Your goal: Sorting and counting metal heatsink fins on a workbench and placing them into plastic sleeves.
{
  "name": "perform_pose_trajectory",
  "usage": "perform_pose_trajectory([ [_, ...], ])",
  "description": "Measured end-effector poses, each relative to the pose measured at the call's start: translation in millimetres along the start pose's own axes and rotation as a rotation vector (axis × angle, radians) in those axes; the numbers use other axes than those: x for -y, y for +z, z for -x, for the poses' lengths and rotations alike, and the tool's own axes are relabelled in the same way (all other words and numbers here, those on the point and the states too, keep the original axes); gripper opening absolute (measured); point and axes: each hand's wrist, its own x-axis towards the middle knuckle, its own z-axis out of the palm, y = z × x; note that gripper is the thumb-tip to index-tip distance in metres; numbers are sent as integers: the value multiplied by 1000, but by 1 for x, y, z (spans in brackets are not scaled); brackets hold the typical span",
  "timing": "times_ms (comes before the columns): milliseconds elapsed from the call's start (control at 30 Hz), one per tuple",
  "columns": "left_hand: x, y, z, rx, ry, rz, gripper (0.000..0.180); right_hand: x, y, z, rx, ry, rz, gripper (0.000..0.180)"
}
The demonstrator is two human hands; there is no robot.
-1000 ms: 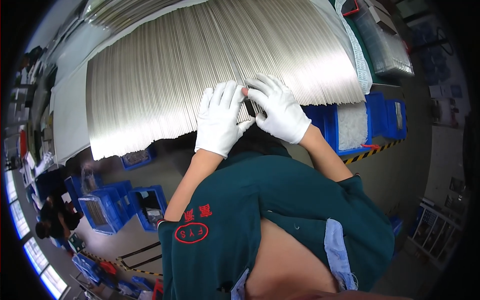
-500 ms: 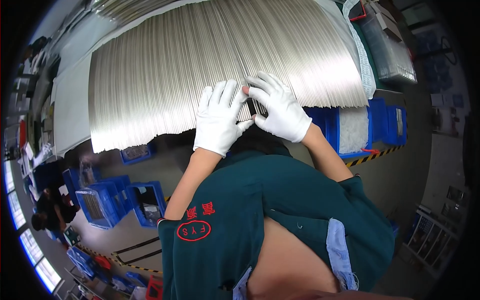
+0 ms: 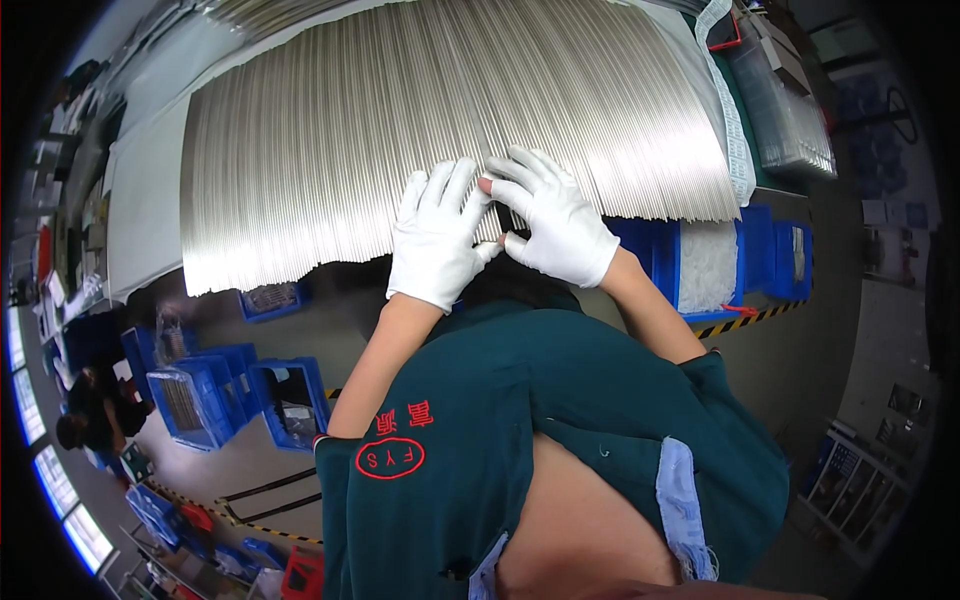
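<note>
- At the centre of the frame, slightly above the middle, a small dark flat piece (image 3: 503, 222) sits between the two gloved hands, at the near edge of the sheet of thin metal rods (image 3: 440, 130); what the piece is cannot be told, as the gloves cover most of it.
- Its visible part runs upward and a little to the right, roughly along the rods, so its long axis appears to point away from the person.
- Right hand (image 3: 555, 220), in a white glove, lies to the right of the piece, with thumb and forefinger closed toward it in a pinch; one bare fingertip (image 3: 486, 185) shows through the glove at the top of the piece.
- Left hand (image 3: 437, 237), also white-gloved, lies flat to the left of the piece, fingers spread over the rod ends and thumb reaching toward the right hand; whether it actually grips anything cannot be told.
- Both hands touch or nearly touch over the piece; the right one looks the nearer and the one with the hold.
- Rods lie side by side in a wide fan across the upper half of the frame, their ragged near ends overhanging the edge at centre left.
- Blue crates (image 3: 720, 265) stand just right of the hands; more blue bins (image 3: 235, 395) stand at lower left.
- Another person (image 3: 90, 410) is at the far left edge, well apart.
</note>
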Motion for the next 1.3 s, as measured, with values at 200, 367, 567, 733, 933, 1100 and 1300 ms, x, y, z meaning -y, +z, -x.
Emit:
perform_pose_trajectory([
  [200,1,-2,2,-59,-3,47,65,0,2,-1,22,-2,42,51],
  [367,4,-3,2,-45,4,16,63,2,4,-4,28,-17,-14,52],
  [567,5,-6,3,-44,-5,12,60,4,7,-8,28,-31,33,51],
  [733,10,-5,7,-119,8,24,59,5,6,-10,19,-48,-4,50],
  [933,10,-11,5,-15,-9,-10,61,7,11,-15,33,-59,17,51],
  [1100,13,-7,10,-120,6,8,60,6,9,-14,34,-48,5,52],
  [1300,16,-3,13,-56,-28,-15,62,12,14,-17,9,-72,20,53],
])
